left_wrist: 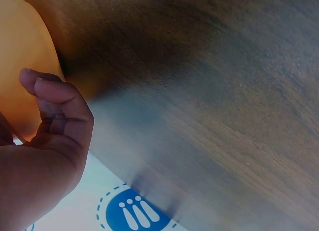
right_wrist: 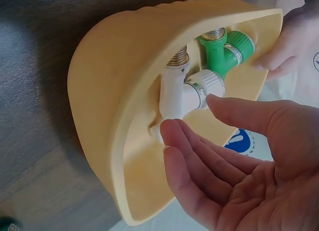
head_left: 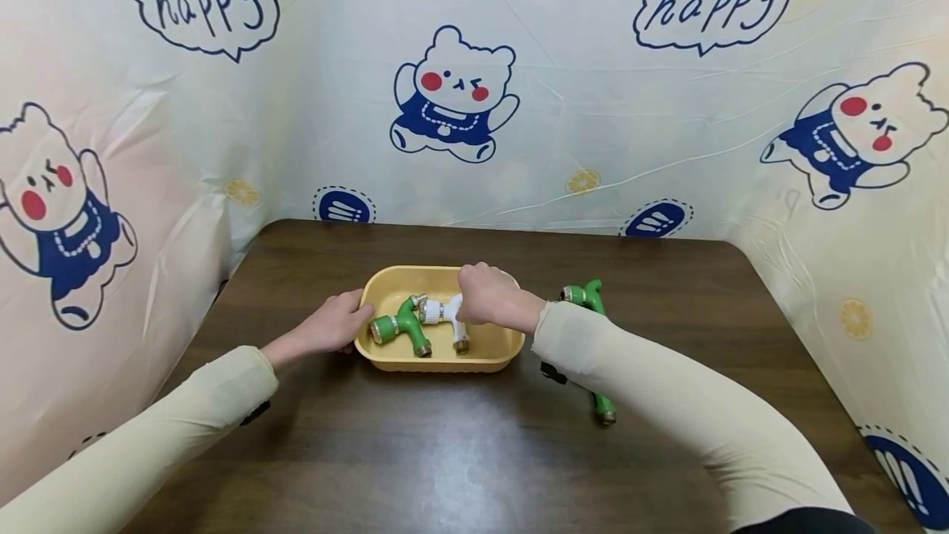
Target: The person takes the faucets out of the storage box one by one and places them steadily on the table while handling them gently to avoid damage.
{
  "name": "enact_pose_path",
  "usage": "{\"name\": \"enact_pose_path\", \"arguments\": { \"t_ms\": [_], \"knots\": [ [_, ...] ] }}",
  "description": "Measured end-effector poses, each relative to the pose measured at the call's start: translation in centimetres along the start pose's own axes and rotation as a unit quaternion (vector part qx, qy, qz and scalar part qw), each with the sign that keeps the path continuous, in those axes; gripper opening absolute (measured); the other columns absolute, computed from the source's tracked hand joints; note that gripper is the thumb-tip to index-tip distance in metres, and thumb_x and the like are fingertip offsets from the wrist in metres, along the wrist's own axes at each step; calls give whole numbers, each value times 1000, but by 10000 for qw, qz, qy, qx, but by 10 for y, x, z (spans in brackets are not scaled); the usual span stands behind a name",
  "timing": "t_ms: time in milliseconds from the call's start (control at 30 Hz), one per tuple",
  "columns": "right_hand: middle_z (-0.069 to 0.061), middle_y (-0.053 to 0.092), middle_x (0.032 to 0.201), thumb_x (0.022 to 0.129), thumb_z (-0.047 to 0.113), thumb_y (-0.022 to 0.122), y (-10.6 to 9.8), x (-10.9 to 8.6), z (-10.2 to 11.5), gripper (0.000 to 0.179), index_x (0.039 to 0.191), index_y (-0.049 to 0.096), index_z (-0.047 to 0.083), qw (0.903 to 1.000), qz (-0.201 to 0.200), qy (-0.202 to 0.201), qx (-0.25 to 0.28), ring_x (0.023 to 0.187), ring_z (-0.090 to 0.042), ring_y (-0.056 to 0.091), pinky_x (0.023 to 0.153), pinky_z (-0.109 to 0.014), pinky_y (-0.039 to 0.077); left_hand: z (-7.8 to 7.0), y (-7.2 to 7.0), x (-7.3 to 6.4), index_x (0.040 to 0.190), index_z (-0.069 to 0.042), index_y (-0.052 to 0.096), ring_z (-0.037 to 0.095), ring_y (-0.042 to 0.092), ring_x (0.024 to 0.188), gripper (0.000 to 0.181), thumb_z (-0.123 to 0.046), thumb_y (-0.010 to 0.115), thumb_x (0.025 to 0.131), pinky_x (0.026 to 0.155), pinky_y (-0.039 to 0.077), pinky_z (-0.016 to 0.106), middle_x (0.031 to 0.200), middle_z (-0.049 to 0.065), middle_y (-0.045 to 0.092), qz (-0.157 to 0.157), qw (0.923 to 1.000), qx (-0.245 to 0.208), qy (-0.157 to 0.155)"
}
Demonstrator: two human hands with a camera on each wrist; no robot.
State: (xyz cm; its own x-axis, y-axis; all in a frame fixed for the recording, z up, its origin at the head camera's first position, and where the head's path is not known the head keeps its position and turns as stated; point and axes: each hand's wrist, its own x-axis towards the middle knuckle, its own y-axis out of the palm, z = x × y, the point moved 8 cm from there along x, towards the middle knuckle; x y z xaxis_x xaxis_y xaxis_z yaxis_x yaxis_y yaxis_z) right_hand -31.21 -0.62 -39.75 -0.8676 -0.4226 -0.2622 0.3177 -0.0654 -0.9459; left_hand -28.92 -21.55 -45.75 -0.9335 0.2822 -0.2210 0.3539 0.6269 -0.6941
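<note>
A yellow plastic tray (head_left: 437, 365) stands on the table, with a green tap (head_left: 404, 326) and a white tap (head_left: 442, 313) lying in it. My left hand (head_left: 341, 321) grips the tray's left end, thumb at the rim; in the left wrist view its fingers (left_wrist: 65, 94) bend against the outer wall. Over the tray's right half is my right hand (head_left: 493, 295). The right wrist view shows its thumb and fingers (right_wrist: 187, 166) apart and loosely bent beside the white tap (right_wrist: 172, 94). Whether the fingertips touch that tap is unclear.
Right of the tray, a green tap (head_left: 593, 297) lies beyond my right forearm. Another green piece with a brass end (head_left: 605, 412) shows on the near side, partly hidden by the sleeve. A printed cloth (head_left: 563, 130) hangs around the brown table (head_left: 445, 452).
</note>
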Motion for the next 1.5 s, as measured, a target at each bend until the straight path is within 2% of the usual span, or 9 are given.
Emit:
{"name": "enact_pose_path", "arguments": {
  "t_ms": [133, 300, 433, 667, 933, 1167, 1400, 1500],
  "knots": [
    [0, 45, 69, 91, 19, 81, 3, 1, 3, 26, 82, 58, 10, 9998, 160, -48, 124, 55, -11, 43, 49, -25, 37, -1, 1, 0, 134, 11, 50, 19, 58, 49, 38, -15, 39, 109, 46, 51, 33, 69, 9, 61, 47, 10000, -28, 1],
    [2, 35, 64, 90, 13, 76, 2, 1, 7, 33, 72, 48, 13, 9998, 126, -118, 138, 51, -10, 34, 46, -24, 32, -3, -2, -1, 136, 11, 49, 18, 57, 49, 39, -14, 39, 109, 46, 51, 33, 69, 9, 61, 41, 10000, -26, 3],
    [2, 33, 64, 88, 9, 72, 1, 2, 10, 34, 69, 44, 14, 9999, 102, -121, 45, 52, -10, 32, 45, -25, 30, -3, -2, -1, 137, 12, 49, 18, 57, 49, 39, -14, 39, 109, 46, 51, 33, 70, 9, 61, 50, 10000, -18, 6],
    [0, 42, 70, 87, 8, 70, 7, 5, 9, 23, 76, 51, 14, 9997, 252, 15, 25, 58, -12, 39, 48, -26, 33, -2, -2, -1, 139, 13, 48, 18, 58, 50, 41, -14, 38, 109, 46, 51, 33, 71, 10, 61, 64, 10000, -47, 0],
    [-3, 56, 74, 85, 6, 72, 13, 8, 7, 16, 80, 58, 12, 9987, 436, 117, 233, 54, -13, 49, 46, -26, 39, -1, -2, 1, 138, 13, 48, 17, 58, 49, 40, -14, 38, 109, 46, 51, 32, 71, 10, 62, 48, 10000, -71, 11],
    [-4, 60, 80, 75, 2, 67, 36, 32, -1, 15, 78, 58, 13, 9976, 606, 191, 261, 57, -17, 58, 47, -31, 46, -1, -1, 1, 138, 12, 49, 18, 58, 49, 41, -14, 38, 109, 45, 51, 31, 71, 9, 62, 74, 9999, -78, 3],
    [-6, 64, 83, 76, 3, 70, 47, 40, -5, 13, 83, 64, 12, 9959, 821, 300, 219, 58, -18, 63, 48, -33, 51, 0, 0, 1, 141, 13, 46, 19, 58, 50, 44, -15, 38, 109, 45, 51, 31, 71, 9, 62, 117, 9999, -34, -27],
    [-6, 64, 85, 75, 4, 71, 51, 45, -6, 13, 84, 66, 12, 9964, 794, 260, 149, 59, -19, 64, 48, -33, 52, 1, 1, 1, 140, 12, 47, 19, 58, 50, 43, -15, 37, 109, 45, 51, 31, 71, 10, 62, 95, 9999, -5, -60]
  ]
}}
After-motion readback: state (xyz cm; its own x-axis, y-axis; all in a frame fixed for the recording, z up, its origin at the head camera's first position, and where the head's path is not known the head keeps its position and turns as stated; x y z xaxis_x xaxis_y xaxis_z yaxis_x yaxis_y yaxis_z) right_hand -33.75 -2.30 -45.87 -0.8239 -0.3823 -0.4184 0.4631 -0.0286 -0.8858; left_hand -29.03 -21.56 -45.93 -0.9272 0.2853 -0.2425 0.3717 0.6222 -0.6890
